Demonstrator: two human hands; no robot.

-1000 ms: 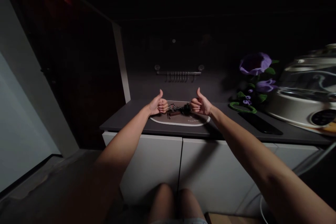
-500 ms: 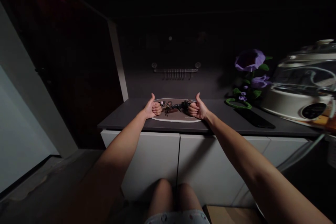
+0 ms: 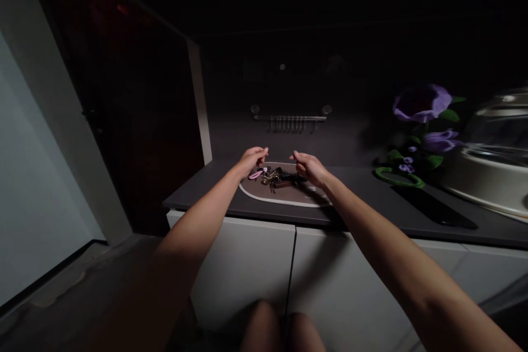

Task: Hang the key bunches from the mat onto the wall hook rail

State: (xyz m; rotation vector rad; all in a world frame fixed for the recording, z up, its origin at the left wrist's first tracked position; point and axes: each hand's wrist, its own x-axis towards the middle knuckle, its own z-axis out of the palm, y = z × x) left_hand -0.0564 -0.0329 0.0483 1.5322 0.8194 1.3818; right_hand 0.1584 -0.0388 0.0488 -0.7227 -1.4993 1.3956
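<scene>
My left hand [image 3: 253, 160] hovers over the left part of an oval brown mat with a pale rim [image 3: 264, 199]. Its fingers are loosely bent and apart, with nothing visible in them. Above the mat's right part is my right hand [image 3: 310, 168], also half curled, thumb and forefinger toward the middle, nothing seen in it. Between and below both hands lies a heap of small keys and trinkets [image 3: 272, 177], partly metallic and hard to tell apart in the dim light. A pink loop strap [image 3: 256, 175] lies at the heap's left end, and a dark brown bar-shaped piece [image 3: 284, 184] at its front.
The mat lies on a dark countertop [image 3: 198, 190] above white cabinet doors [image 3: 247, 247]. To the right are purple fabric flowers [image 3: 424, 103] with a green ring base, a black phone-like slab [image 3: 437, 206] and a white appliance [image 3: 490, 165]. A hook rail [image 3: 289, 117] hangs behind.
Both hands have gone from thumbs-up fists to loosely bent fingers, rising slightly and moving closer together. The pink strap now shows. The camera view has shifted, so the scene sits further right and lower.
</scene>
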